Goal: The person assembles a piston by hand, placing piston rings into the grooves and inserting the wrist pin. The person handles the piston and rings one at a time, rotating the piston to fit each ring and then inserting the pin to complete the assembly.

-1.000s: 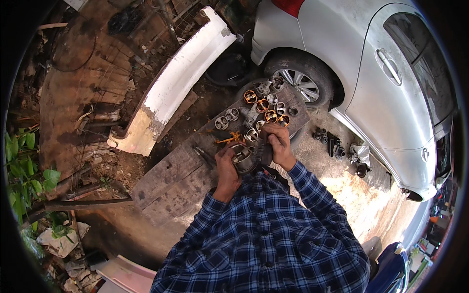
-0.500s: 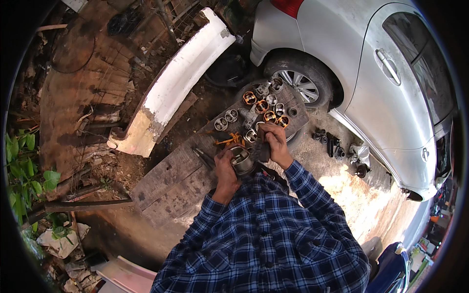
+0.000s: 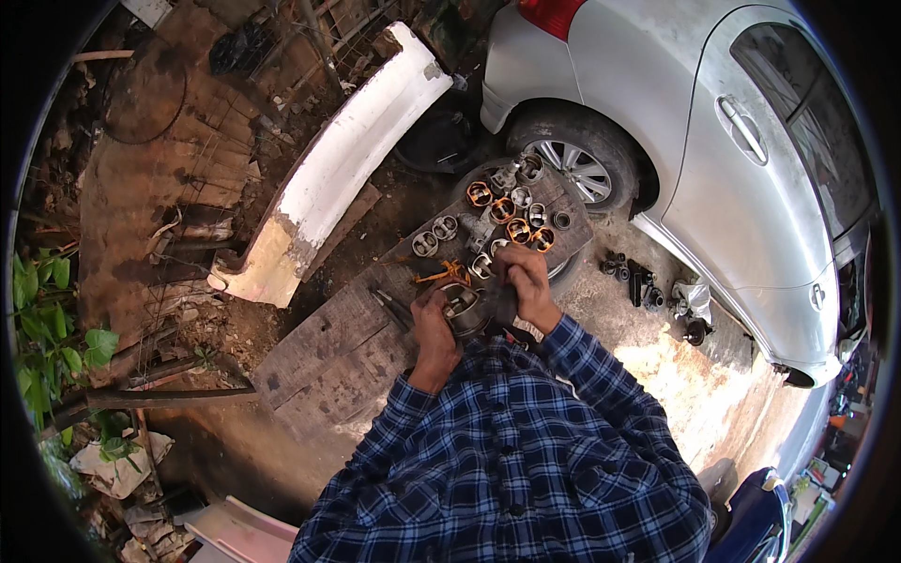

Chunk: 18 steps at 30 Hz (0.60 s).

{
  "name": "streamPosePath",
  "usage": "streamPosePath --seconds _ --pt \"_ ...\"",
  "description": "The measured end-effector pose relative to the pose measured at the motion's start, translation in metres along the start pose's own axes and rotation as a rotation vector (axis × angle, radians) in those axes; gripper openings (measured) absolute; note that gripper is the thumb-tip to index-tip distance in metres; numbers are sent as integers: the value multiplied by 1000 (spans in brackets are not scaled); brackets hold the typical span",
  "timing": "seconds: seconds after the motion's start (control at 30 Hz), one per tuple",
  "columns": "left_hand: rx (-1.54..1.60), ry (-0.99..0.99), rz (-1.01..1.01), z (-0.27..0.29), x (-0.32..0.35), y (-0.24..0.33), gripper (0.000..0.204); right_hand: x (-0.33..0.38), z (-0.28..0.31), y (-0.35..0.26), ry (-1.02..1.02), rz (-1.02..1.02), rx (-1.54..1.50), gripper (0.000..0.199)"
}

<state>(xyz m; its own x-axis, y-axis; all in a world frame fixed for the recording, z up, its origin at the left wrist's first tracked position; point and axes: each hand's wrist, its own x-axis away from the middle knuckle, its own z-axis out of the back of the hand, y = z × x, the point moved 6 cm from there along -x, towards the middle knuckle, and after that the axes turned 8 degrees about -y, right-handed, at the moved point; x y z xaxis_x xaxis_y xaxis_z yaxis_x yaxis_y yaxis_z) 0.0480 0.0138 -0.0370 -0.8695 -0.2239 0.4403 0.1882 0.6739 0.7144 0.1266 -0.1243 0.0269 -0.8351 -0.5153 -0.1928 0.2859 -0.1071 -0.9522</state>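
Sunlight glared on the concrete floor (image 3: 676,380) at right, washing out detail, while the ground (image 3: 246,336) at left lay in dim shade. The silver car (image 3: 671,141) carried a soft sheen. Fisheye distortion curved edges toward a black, blurry rim.

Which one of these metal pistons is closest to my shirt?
The gray piston gripped in your left hand. It's the one held up; the orange-rimmed pistons and silver pistons sit farther out on the wooden board.

left hand (image 3: 435,330) and right hand (image 3: 529,284), both hands curled, near each other
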Motion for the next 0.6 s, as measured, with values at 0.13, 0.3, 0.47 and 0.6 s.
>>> streamPosePath --seconds 0.13,0.3,0.47,0.6 --pt "-170 -43 -114 1 1 6 28 18 -23 -29 -218 529 266 24" --pt "13 -120 93 3 4 -11 32 4 16 72 137 8 250 23" --pt "262 -235 95 -1 3 -13 35 20 40 171 343 -400 -17 34" --pt "352 -248 237 3 0 -19 38 31 36 192 339 -818 -433 47"
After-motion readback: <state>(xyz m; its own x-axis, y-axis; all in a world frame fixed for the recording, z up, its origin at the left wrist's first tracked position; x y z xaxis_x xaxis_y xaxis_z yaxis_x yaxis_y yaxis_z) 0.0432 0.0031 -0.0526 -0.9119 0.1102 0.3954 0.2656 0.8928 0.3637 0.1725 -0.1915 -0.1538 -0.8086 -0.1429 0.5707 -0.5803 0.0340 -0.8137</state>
